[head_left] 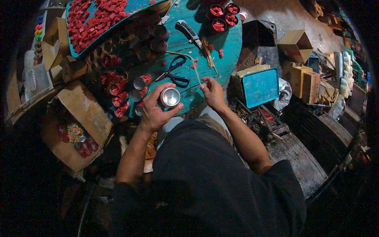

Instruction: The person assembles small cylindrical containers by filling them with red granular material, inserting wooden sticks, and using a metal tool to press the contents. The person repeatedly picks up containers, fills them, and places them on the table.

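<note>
My left hand (152, 108) is closed around a small metal can (170, 97), its round silvery end facing up. To its right, my right hand (214, 95) pinches a thin pale stick (198, 76) that points away from me. A small red piece (194, 64) shows at or beside the stick's far end; I cannot tell whether it is attached. Black-handled scissors (174, 73) lie on the teal table (229, 43) just beyond both hands. Further off are a utility knife (188, 32) and a bunch of thin brown sticks (208, 52).
A teal-rimmed tray (127, 19) heaped with red cubes stands far left. Several red cans (119, 87) crowd the table's left side. More cans (217, 10) holding red pieces stand at the far right. Cardboard boxes (85, 112) flank the table, and a blue tray (260, 87) sits right.
</note>
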Demonstrator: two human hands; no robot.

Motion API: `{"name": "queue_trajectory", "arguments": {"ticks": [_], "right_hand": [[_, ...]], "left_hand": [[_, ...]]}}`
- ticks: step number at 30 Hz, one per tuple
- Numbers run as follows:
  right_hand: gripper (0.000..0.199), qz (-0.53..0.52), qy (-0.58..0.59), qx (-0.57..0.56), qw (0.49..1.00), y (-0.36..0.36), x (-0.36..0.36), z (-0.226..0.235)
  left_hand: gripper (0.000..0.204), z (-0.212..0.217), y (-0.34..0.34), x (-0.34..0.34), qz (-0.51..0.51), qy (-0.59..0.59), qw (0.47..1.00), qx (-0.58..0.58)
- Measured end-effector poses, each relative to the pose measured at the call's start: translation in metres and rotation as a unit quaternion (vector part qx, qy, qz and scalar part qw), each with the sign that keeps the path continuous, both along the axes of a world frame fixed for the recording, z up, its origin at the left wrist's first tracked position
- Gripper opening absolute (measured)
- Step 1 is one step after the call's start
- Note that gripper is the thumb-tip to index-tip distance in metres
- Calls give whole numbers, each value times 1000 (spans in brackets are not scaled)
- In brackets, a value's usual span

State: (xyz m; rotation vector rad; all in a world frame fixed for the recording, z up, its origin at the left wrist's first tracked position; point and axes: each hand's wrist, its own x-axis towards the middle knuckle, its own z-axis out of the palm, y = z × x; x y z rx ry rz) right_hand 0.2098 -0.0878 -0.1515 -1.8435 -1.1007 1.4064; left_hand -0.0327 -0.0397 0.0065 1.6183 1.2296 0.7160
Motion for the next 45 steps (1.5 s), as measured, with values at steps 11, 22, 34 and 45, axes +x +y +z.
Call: {"name": "queue_trajectory", "arguments": {"ticks": [11,22,34,45], "right_hand": [[14,-35,428,10,903,22,-8,144],[11,69,249,182,949,30,-27,166],[13,82,191,160,965,29,-28,170],[15,52,190,156,968,27,-30,164]], "left_hand": [[65,-3,1,1,-16,26,998,49],[70,14,6,10,-39,71,983,167],[68,19,6,14,-42,85,981,169],[69,15,4,13,-51,97,979,169]]}}
